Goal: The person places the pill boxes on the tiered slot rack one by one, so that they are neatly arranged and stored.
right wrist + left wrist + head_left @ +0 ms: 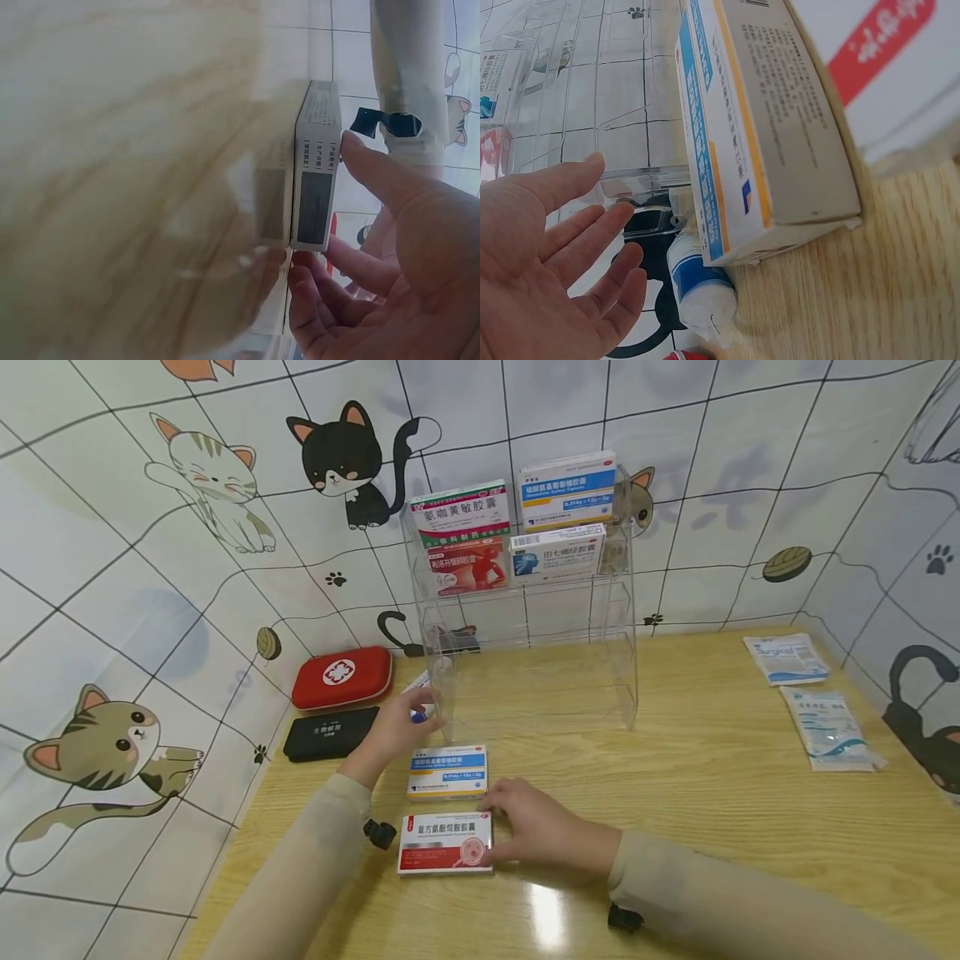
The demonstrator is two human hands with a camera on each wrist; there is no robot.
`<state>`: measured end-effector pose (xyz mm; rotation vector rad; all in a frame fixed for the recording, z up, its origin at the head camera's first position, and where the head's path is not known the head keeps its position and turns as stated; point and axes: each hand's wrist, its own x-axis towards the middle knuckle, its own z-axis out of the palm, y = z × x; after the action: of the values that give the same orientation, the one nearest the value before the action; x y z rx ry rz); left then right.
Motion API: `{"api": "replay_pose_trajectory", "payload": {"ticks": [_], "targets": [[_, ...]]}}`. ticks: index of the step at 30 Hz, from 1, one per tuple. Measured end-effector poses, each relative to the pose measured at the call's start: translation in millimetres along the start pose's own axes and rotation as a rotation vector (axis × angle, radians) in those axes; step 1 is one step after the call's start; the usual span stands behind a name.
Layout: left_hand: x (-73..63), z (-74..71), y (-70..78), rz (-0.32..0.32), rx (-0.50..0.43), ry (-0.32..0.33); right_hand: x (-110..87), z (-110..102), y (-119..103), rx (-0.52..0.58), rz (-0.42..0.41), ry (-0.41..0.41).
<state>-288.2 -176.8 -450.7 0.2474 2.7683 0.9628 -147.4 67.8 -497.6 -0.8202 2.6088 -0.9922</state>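
A white and red medicine box [446, 843] lies flat on the table, and my right hand [540, 828] pinches it at its right end. In the right wrist view the thumb is at one corner of the end face [316, 187] and the fingers are at the other. Just beyond lies a blue and white medicine box [447, 772]. My left hand [397, 727] is beside the left foot of the clear display rack [630, 685], its fingers loosely spread with nothing between them in the left wrist view. A white bottle with a blue band [697, 277] stands near those fingers.
Several medicine boxes, such as a red one [468, 566], stand on the rack's upper tiers. At the left are a red first-aid case [342, 678] and a black pouch [330, 733]. Two flat packets, one marked Surgical [786, 658], lie at the right. A patterned wall closes off the back.
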Motion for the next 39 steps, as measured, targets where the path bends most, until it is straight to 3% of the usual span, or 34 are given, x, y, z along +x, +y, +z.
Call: {"api": "replay_pose_trajectory", "payload": {"ticks": [5, 12, 17, 22, 26, 30, 33, 39], "targets": [[0.3, -0.1, -0.4, 0.01, 0.007, -0.004, -2.8, 0, -2, 0.047, 0.023, 0.011], [0.9, -0.8, -1.0, 0.021, 0.016, 0.002, -14.7, -11, -6, 0.341, 0.043, 0.023], [1.5, -0.6, -2.7, 0.025, 0.012, 0.005, -21.9, -23, 0, 0.452, 0.005, 0.097], [2.5, -0.7, -4.5, 0.041, 0.006, 0.002, -23.4, -50, 5, 0.423, -0.046, 0.201], [2.6, -1.2, -4.6, 0.055, 0.004, 0.007, -15.9, -84, 8, 0.344, -0.023, 0.329], [1.4, -1.2, -3.8, 0.054, 0.01, 0.017, 1.7, -119, 12, 0.315, -0.013, 0.476], [0.5, -0.7, -2.7, 0.036, 0.011, 0.026, 18.3, -142, 14, 0.327, -0.06, 0.568], [0.9, 0.7, -0.5, 0.021, 0.017, 0.023, 43.5, -182, 3, 0.27, -0.104, 0.699]]}}
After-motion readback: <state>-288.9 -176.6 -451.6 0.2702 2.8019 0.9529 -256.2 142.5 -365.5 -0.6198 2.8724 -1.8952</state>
